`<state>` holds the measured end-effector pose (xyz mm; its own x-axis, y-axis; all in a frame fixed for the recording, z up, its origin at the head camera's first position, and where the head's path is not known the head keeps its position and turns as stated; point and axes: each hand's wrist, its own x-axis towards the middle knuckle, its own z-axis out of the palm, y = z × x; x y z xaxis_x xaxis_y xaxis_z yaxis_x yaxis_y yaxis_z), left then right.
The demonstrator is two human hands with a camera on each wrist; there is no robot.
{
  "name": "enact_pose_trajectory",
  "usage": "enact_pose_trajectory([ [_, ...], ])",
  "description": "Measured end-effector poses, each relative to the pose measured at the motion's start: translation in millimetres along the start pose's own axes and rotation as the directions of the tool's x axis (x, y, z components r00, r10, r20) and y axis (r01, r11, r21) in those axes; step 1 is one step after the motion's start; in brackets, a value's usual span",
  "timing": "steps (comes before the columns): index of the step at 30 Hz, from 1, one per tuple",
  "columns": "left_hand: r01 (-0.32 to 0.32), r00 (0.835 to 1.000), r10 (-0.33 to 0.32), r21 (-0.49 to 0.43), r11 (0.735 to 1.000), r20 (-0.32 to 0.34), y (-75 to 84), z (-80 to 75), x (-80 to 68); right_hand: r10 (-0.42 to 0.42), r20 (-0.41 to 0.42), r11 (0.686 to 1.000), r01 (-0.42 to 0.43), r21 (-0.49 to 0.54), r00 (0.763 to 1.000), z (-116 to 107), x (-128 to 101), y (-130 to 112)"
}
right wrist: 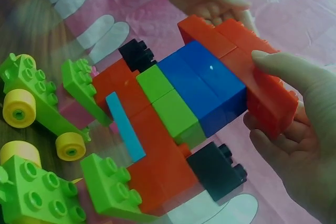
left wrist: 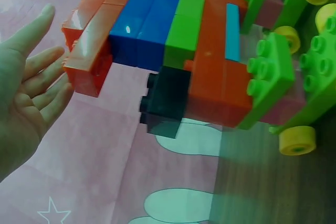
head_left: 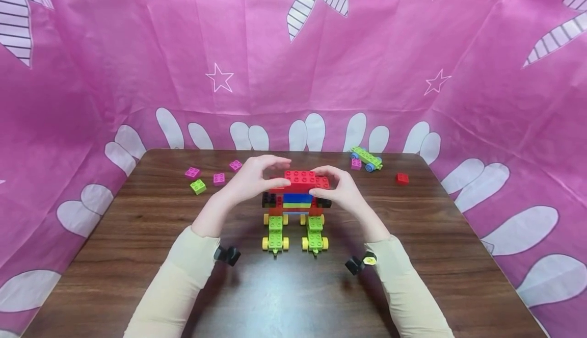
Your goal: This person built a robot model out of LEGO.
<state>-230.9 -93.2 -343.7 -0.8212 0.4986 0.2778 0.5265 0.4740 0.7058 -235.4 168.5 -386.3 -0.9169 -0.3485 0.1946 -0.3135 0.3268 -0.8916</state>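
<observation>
Walling the wooden table [head_left: 142,236], pink cloth [head_left: 266,47] backs a right grip [head_left: 343,189] pinching red bricks [head_left: 300,178], left grip [head_left: 252,176] relaxed.

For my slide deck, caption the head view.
Left grip and right grip flank the red rectangular plastic bricks topping a multicoloured, yellow-wheeled brick build.

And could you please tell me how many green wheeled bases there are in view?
3: the left base and right base, both yellow-wheeled, beneath the brick figure, and a blue-wheeled base at the table's back right. No others show.
</observation>
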Motion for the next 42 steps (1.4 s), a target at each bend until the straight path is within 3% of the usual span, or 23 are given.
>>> enact_pose_trajectory([
  [4, -0.001, 1.000, 0.001, 0.005, 1.000, 0.010, -5.0, 5.5, -2.5, -0.036, 0.012, 0.999, 0.035, 0.021, 0.999, 1.3, 3.5, -3.1],
  [17, -0.034, 0.996, 0.032, -0.019, 0.999, -0.080, -9.8, 15.0, -3.1, -0.037, 0.025, 0.999, 0.037, 0.021, 0.999, 3.1, 8.9, -7.9],
  [27, -0.032, 0.996, 0.035, 0.042, 0.999, -0.083, -7.9, 17.4, -3.3, -0.028, 0.030, 1.000, 0.028, 0.006, 0.999, 1.9, 9.0, -8.2],
  [42, -0.027, 0.995, 0.031, 0.042, 0.999, -0.099, -8.1, 19.4, -4.9, -0.030, 0.033, 0.999, 0.029, 0.014, 0.999, 1.4, 8.1, -8.4],
])
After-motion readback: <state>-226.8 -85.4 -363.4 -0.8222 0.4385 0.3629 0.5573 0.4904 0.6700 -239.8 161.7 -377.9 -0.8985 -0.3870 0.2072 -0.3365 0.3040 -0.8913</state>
